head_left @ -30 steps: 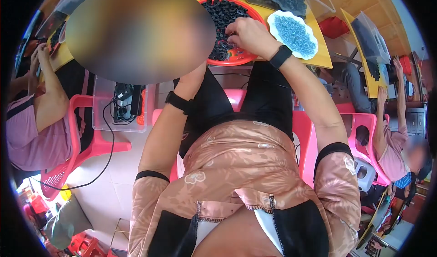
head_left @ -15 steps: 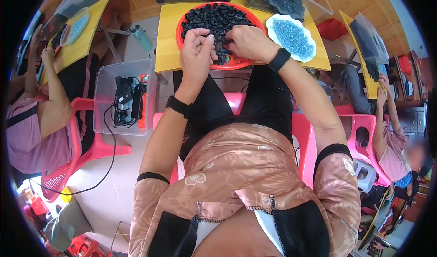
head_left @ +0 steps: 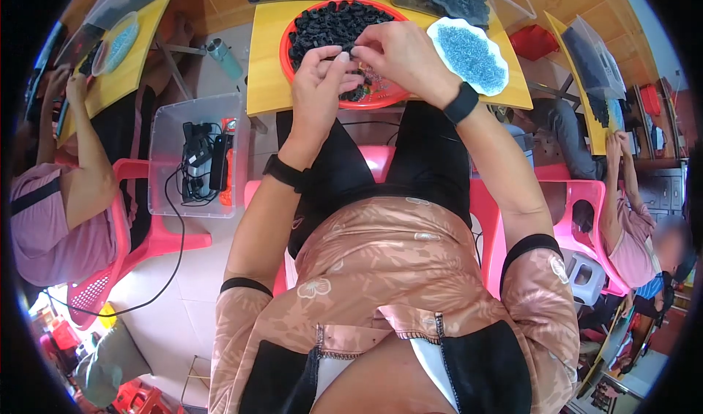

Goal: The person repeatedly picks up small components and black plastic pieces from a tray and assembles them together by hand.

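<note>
A round red basin [head_left: 392, 96] holds a heap of small black parts [head_left: 329, 29], with a few scattered small bits on its bare near side. My left hand [head_left: 319, 84] is over the basin's near left part, thumb and forefinger pinched together. Close beside those fingertips, my right hand [head_left: 403, 56] pinches too, its thumb and forefinger nearly touching the left ones. Whatever sits between the fingertips is too small and covered to make out. Right of the basin, a white scalloped plate [head_left: 504, 77] bears many small pale-blue, clear-looking pieces [head_left: 469, 53].
Basin and plate stand on a yellow table [head_left: 263, 84], with clear bins [head_left: 439, 0] of dark parts behind. A clear box [head_left: 165, 187] with cables is on the floor at left. Co-workers sit at yellow tables on the left [head_left: 66, 216] and right [head_left: 630, 245].
My right hand has lifted from the basin's near middle and shifted up and left, bringing its fingertips to my left ones. My left hand has barely moved.
</note>
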Demonstrator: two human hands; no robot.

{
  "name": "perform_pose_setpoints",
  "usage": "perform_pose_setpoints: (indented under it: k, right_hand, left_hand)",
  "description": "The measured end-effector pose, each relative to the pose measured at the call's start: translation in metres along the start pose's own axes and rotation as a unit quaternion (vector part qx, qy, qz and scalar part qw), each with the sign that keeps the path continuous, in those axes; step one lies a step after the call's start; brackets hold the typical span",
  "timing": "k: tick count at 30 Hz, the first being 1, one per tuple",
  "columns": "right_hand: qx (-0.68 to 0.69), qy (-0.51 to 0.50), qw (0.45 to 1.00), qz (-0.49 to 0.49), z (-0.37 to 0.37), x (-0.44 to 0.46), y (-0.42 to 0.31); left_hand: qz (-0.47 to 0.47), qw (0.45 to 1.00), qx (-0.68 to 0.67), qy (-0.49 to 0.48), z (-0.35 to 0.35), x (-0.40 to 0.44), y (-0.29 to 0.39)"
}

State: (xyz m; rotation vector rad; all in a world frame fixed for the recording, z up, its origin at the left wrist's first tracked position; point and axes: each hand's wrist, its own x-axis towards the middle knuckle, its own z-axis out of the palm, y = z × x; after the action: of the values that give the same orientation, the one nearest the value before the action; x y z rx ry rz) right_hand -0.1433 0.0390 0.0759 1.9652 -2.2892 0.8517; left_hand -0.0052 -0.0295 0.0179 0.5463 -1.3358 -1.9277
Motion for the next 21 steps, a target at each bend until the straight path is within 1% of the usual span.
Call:
perform_pose_setpoints:
  k: [1, 4, 5, 8, 10, 12, 13, 16, 19, 21]
  right_hand:
    - [0.004, 0.002, 1.0, -0.006, -0.003, -0.004, -0.006]
    - [-0.009, 0.035, 0.998, -0.059, 0.001, -0.011, -0.014]
    - [0.016, 0.044, 0.997, -0.068, 0.003, -0.011, -0.01]
    - [0.146, 0.008, 0.989, 0.029, -0.006, -0.014, 0.002]
    - [0.047, -0.041, 0.995, 0.079, -0.009, -0.017, 0.015]
    - [-0.034, -0.103, 0.986, 0.125, -0.007, -0.023, 0.023]
    - [-0.055, -0.106, 0.985, 0.128, -0.004, -0.026, 0.023]
    - [-0.093, -0.124, 0.98, 0.124, 0.003, -0.029, 0.018]
    - [-0.111, -0.073, 0.985, 0.109, 0.018, -0.031, 0.028]
    - [-0.059, -0.078, 0.99, 0.098, 0.014, -0.032, 0.033]
  left_hand:
    - [-0.012, 1.0, -0.022, -0.011, 0.002, -0.001, 0.001]
    - [-0.002, 0.999, -0.034, 0.001, 0.004, -0.002, -0.001]
    - [-0.002, 0.999, -0.036, 0.005, 0.004, -0.002, -0.001]
    - [-0.009, 0.999, -0.047, 0.013, -0.001, 0.0, 0.002]
    - [-0.019, 0.998, -0.06, 0.011, -0.004, 0.003, 0.003]
    - [-0.025, 0.997, -0.067, 0.002, -0.006, 0.003, 0.002]
    - [-0.028, 0.997, -0.071, -0.003, -0.005, 0.003, 0.001]
    - [-0.026, 0.998, -0.056, -0.024, -0.005, 0.002, 0.002]
    - [0.0, 0.999, -0.034, -0.039, -0.002, 0.001, 0.001]
    - [0.019, 0.998, -0.038, -0.042, -0.002, 0.002, -0.003]
